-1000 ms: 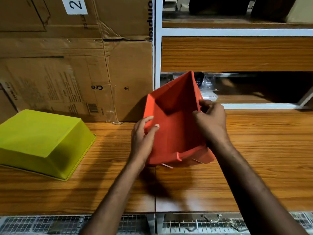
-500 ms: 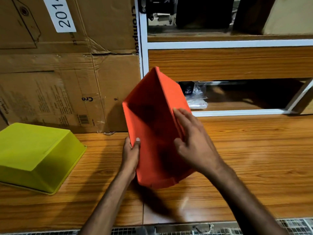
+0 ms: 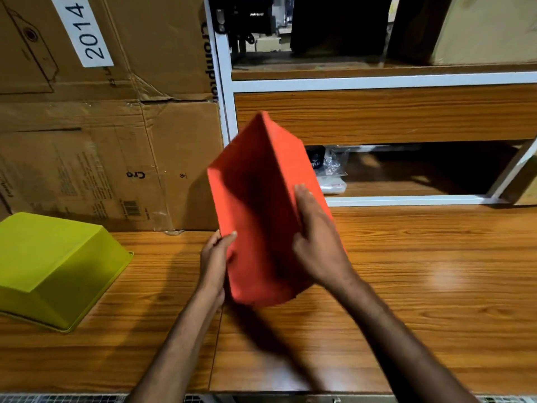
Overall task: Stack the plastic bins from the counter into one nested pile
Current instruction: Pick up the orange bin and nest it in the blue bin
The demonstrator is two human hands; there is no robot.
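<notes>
Since a second ago the orange bin (image 3: 255, 205) has tipped up on end. Both hands are holding it over the table (image 3: 421, 286) at frame centre, the left hand (image 3: 215, 257) pinching its left rim and the right hand (image 3: 318, 242) clasping its right wall. The upturned green bin (image 3: 52, 266) is lying lower left, nearer the left hand.

i get one view, from the camera on the person's head: wide-angle, facing forward and down across the counter (image 3: 436, 271) toward the shelf unit (image 3: 377, 117), close above the left hand (image 3: 215, 258) and right hand (image 3: 319, 242), with the orange bin (image 3: 258, 205) mid-frame.
</notes>
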